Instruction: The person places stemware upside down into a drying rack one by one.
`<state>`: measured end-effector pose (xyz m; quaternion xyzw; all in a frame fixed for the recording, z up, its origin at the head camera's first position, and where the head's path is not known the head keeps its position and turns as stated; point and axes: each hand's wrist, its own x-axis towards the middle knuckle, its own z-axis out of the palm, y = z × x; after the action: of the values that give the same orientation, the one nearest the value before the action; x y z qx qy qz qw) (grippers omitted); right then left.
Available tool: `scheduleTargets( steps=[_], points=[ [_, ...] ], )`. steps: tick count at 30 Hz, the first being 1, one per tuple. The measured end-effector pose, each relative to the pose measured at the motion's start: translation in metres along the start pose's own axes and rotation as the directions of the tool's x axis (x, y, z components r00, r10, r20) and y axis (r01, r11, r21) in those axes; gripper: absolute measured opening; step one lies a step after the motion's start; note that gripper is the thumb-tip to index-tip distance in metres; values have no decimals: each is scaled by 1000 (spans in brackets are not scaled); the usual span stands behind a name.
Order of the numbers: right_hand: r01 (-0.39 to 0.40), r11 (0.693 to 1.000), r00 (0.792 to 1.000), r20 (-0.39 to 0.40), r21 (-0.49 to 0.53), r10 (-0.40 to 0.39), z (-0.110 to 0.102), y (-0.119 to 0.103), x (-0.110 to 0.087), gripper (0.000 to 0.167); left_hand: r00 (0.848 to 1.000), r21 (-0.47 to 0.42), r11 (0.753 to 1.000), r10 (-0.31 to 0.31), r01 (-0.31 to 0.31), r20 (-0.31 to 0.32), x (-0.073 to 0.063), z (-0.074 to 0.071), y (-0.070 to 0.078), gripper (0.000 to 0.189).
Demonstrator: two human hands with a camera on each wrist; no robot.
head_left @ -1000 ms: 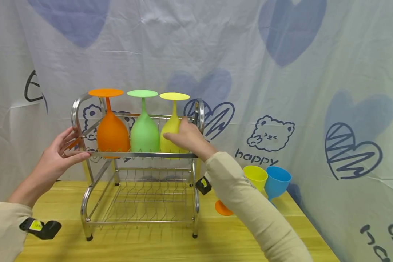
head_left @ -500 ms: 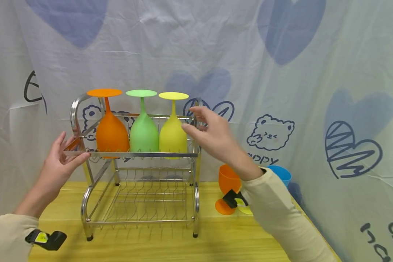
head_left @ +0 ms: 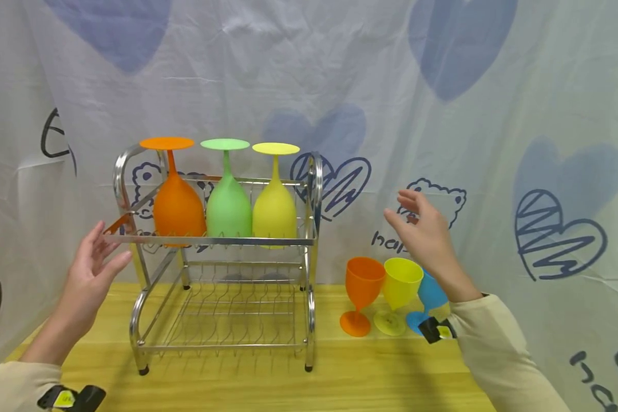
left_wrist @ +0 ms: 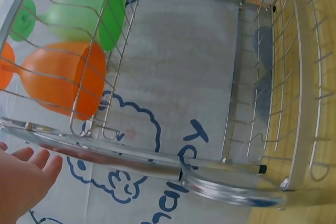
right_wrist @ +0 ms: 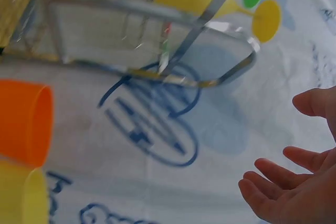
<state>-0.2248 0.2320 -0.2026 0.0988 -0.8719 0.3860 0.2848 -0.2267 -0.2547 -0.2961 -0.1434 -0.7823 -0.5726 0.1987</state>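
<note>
Three goblets stand upside down in a row on the upper tier of a metal dish rack (head_left: 226, 242): an orange goblet (head_left: 179, 209), a green goblet (head_left: 229, 209) and a yellow goblet (head_left: 274, 212). My left hand (head_left: 84, 280) is beside the rack's left end, fingers spread and holding nothing; the left wrist view shows its fingertips close to the side rail. Off to the right, my right hand (head_left: 424, 234) hangs in the air with loosely bent fingers and nothing in them. Below it, upright on the table, are an orange goblet (head_left: 364, 280), a yellow goblet (head_left: 403, 280) and a blue goblet (head_left: 431, 292), partly covered by the right wrist.
The rack's lower wire tier (head_left: 232, 320) sits near the wooden table (head_left: 237, 389). A white cloth (head_left: 226, 68) printed with hearts and bears hangs behind and at both sides.
My right hand has let go of the yellow goblet on the rack and moved right, above the upright goblets. My left hand has come slightly down and away from the rack's left end.
</note>
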Motion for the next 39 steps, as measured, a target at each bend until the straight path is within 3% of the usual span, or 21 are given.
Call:
scheduleTargets(
  steps=[12,20,31,39],
  points=[
    [-190,978,981,-47,-86,187,-16,83,-19,70,998,15,998,65,-65,-16,-28,17,-1,67],
    [-264,956,964,-56,-123,259,-14,133,-37,78,999,-8,999,36,-36,20,-47,29,-9,63],
    [-437,899,893,-119,-1,434,4,185,-59,96,989,11,1000,-28,26,145,-63,49,-15,56],
    [-519,850,849,-63,90,525,15,208,-64,109,973,21,1000,-13,8,231,-74,65,-10,56]
  ],
)
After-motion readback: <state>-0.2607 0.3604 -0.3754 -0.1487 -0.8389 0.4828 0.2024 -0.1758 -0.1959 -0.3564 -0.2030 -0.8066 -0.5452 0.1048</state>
